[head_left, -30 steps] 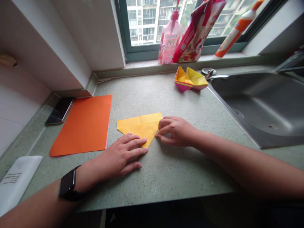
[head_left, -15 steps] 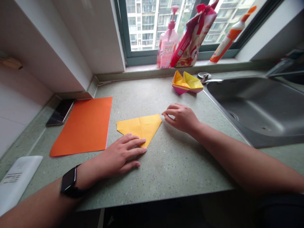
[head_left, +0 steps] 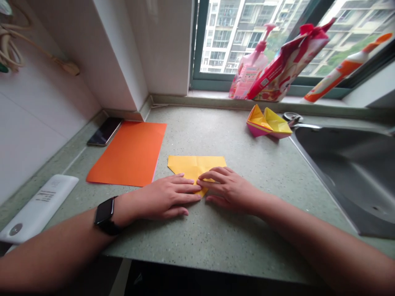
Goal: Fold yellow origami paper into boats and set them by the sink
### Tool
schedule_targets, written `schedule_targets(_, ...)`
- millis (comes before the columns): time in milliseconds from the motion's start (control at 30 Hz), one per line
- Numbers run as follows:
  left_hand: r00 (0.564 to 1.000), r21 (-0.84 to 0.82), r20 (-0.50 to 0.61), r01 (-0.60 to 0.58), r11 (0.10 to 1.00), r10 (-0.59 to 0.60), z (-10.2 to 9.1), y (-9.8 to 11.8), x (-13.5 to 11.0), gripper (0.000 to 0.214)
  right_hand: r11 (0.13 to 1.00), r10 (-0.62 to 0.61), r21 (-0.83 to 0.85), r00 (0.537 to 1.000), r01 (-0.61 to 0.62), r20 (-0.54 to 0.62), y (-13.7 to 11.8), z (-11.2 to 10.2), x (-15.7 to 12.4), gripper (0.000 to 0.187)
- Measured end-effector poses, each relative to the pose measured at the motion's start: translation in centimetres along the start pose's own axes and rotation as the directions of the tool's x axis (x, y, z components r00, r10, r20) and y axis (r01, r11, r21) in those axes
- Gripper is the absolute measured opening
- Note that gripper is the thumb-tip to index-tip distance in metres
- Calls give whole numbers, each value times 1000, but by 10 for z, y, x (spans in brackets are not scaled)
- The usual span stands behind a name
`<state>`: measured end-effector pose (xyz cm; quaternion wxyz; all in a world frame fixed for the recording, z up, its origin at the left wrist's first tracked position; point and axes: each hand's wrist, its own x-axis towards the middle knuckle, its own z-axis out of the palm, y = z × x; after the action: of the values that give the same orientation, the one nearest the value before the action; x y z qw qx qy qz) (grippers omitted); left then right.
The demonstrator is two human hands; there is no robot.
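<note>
Paper point(head_left: 193, 163), yellow and folded, lies flat on the tabletop point(head_left: 203, 127), its narrow tip at six o'clock. From eight o'clock the left hand point(head_left: 165, 195) rests on it, fingers outspread; from four the right hand point(head_left: 233, 188) touches it, fingers loosely curved, unclenched. An orange sheet point(head_left: 131, 156) lies at nine, a folded boat point(head_left: 271, 125) at two.

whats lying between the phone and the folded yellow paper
Going from the phone, the orange sheet lies there, then a narrow strip of countertop before the folded yellow paper, seen in the head view.
</note>
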<state>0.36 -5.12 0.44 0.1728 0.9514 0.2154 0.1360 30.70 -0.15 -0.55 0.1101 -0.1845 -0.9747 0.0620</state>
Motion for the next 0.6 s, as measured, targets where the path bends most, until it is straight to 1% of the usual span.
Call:
schedule_targets(67,999,12,12,37,999,-37,-4,-1,-3,44,1000,4,-5,1000,-4,-9,0,1,0,39)
schedule_targets(167,988,71,37,148,986,-151,-11,-2,-7,42,1000,5,-13,1000,-6,-25,-1,1,-1,41)
schedule_targets(300,944,149,66,312,938,-325,-24,-7,-15,41,1000,-1,-11,1000,0,-28,-2,0,-1,40)
schedule_targets(400,885,235,10,450,862,-465,-32,-17,-23,41,1000,-3,-5,1000,3,-30,-2,0,-1,40)
schedule_targets(467,851,289,-53,513,808,-522,-34,-21,-27,39,1000,2,3,999,-2,-35,-2,1,-1,41)
schedule_targets(533,844,309,-137,534,787,-519,-33,-19,-25,36,1000,5,7,999,-5,-41,-1,2,0,40)
schedule_targets(600,866,274,-217,497,823,-451,-29,-11,-18,33,1000,3,6,999,-2,-50,0,2,0,38)
